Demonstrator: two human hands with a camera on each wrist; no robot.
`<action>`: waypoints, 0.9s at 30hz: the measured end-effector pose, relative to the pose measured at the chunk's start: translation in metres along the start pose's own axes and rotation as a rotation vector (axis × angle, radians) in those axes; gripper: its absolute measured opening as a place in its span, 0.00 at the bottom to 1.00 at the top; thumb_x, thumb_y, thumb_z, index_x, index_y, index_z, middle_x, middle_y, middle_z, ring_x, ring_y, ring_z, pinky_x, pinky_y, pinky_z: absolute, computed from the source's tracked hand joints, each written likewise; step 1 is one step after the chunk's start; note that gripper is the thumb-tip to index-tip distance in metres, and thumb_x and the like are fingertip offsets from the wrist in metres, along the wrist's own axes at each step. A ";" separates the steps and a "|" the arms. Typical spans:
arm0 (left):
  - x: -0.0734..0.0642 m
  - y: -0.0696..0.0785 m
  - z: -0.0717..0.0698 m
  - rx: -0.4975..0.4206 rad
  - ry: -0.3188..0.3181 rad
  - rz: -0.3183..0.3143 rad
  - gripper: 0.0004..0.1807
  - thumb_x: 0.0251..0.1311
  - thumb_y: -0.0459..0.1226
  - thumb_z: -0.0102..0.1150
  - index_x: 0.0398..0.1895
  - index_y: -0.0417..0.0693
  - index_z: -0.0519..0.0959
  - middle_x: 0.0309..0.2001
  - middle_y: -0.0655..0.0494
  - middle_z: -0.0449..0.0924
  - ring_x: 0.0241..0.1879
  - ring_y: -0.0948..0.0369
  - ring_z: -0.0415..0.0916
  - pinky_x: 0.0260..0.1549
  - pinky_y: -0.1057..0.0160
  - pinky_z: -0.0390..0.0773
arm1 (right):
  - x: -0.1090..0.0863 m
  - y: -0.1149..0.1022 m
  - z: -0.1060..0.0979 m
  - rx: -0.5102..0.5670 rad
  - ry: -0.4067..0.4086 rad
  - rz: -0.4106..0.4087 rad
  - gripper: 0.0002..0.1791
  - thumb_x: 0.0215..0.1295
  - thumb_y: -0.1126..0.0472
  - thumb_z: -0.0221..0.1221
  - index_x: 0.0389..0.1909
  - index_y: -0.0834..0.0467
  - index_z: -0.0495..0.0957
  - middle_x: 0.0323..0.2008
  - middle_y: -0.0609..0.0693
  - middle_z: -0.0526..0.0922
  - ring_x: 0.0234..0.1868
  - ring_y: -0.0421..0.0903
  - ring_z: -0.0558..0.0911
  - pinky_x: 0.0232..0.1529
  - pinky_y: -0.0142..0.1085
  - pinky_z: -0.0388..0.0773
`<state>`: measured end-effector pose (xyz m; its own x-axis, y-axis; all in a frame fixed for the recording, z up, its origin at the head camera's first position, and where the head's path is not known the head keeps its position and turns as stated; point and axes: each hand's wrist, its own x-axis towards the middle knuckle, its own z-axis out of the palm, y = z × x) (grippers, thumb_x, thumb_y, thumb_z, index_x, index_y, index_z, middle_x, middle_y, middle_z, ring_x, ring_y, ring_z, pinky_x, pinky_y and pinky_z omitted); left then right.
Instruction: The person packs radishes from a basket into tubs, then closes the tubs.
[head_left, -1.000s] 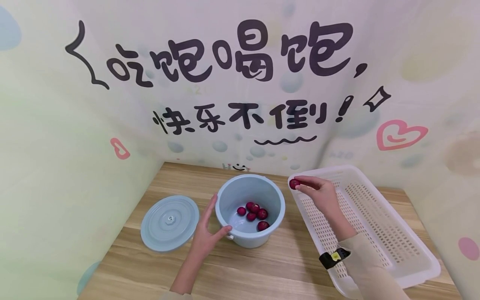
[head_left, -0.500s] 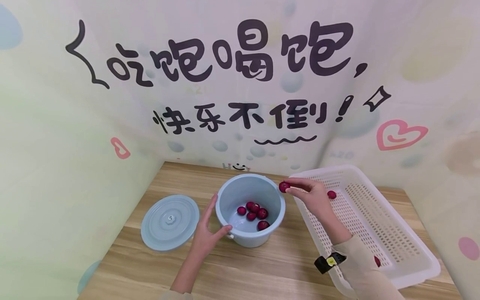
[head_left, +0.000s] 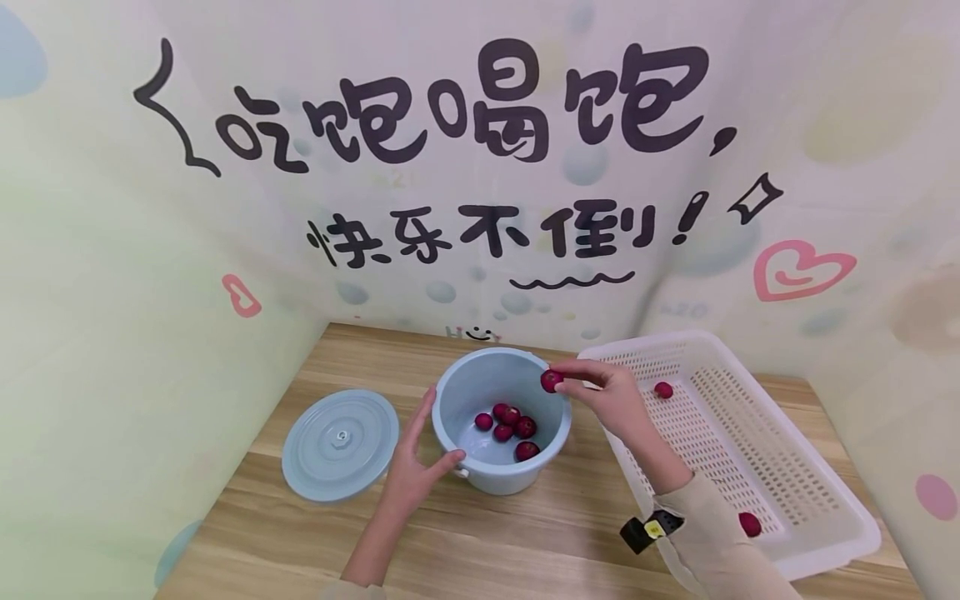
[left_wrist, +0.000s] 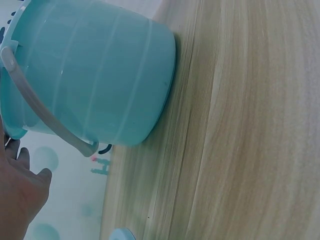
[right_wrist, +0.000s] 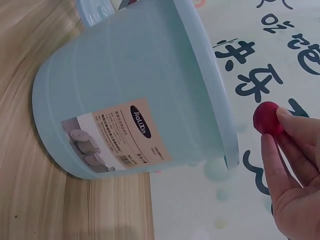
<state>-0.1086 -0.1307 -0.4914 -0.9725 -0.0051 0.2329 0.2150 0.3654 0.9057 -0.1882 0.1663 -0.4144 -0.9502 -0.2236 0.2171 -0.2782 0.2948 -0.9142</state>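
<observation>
We see the right sleeve hiding part of the basket; most of the left hand's fingers are out of our sight in the head view. The thumb and fingers we can see there spread against the bucket's left rim. The right hand pinches a red fruit above the bucket's right rim.

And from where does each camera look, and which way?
Head: worn there, facing forward and down at the bucket; left hand and right hand show.
Left wrist: worn there, facing the bucket's handle; left hand at the edge.
Right wrist: worn there, facing the bucket's label; right hand shows.
Head and right wrist share the held red fruit.
</observation>
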 end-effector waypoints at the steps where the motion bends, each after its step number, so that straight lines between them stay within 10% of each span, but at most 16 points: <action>1: 0.000 0.000 0.000 0.000 0.000 -0.002 0.52 0.52 0.43 0.75 0.79 0.59 0.55 0.80 0.57 0.53 0.79 0.46 0.49 0.72 0.33 0.55 | 0.000 0.000 0.001 -0.002 -0.008 -0.003 0.15 0.60 0.62 0.69 0.47 0.62 0.86 0.47 0.60 0.88 0.44 0.26 0.83 0.49 0.22 0.82; 10: 0.000 -0.002 0.001 0.000 0.000 0.002 0.52 0.53 0.42 0.75 0.78 0.69 0.54 0.80 0.57 0.53 0.79 0.46 0.49 0.72 0.33 0.56 | 0.001 -0.003 0.004 -0.006 -0.029 -0.034 0.14 0.63 0.63 0.66 0.48 0.63 0.85 0.48 0.61 0.87 0.47 0.27 0.82 0.52 0.23 0.80; 27: 0.001 -0.001 0.001 0.008 0.003 0.009 0.52 0.52 0.43 0.75 0.79 0.58 0.55 0.79 0.57 0.54 0.79 0.46 0.50 0.72 0.33 0.56 | 0.006 0.002 -0.019 -0.044 0.012 0.000 0.19 0.67 0.58 0.64 0.57 0.59 0.80 0.55 0.62 0.84 0.47 0.23 0.81 0.50 0.19 0.79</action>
<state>-0.1094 -0.1304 -0.4925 -0.9703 -0.0049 0.2417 0.2225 0.3729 0.9008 -0.1969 0.1837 -0.4085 -0.9516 -0.2131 0.2216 -0.2843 0.3351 -0.8983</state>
